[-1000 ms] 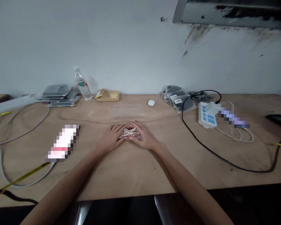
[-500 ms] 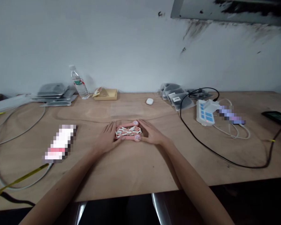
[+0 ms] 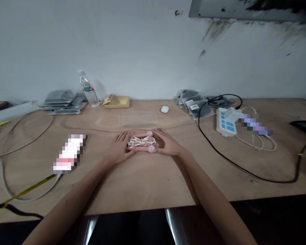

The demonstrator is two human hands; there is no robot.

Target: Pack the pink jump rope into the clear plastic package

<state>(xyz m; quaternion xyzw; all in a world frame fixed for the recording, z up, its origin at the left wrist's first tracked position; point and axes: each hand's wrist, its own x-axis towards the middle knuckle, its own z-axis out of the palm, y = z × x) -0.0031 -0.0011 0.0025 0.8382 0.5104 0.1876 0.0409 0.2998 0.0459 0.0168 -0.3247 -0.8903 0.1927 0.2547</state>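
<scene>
A small heap of white and red sticks (image 3: pixel 141 141) lies in the middle of the wooden table (image 3: pixel 148 183), with two pink pieces (image 3: pixel 146 149) along its near and far sides. My left hand (image 3: pixel 119 149) rests flat on the table against the heap's left side, fingers stretched out. My right hand (image 3: pixel 168 144) lies against the right side, fingers extended toward the heap. Neither hand grips anything that I can see.
A blurred white and pink object (image 3: pixel 68 153) lies at left. A water bottle (image 3: pixel 88 89), a tan box (image 3: pixel 117 101), grey pouches (image 3: pixel 62 101) and a white earbud case (image 3: pixel 164 109) stand at the back. A power strip (image 3: pixel 226 121) and black cable (image 3: pixel 234 163) are at right.
My hands have spread apart from the heap, uncovering the sticks and the pink pieces. The camera has shifted slightly.
</scene>
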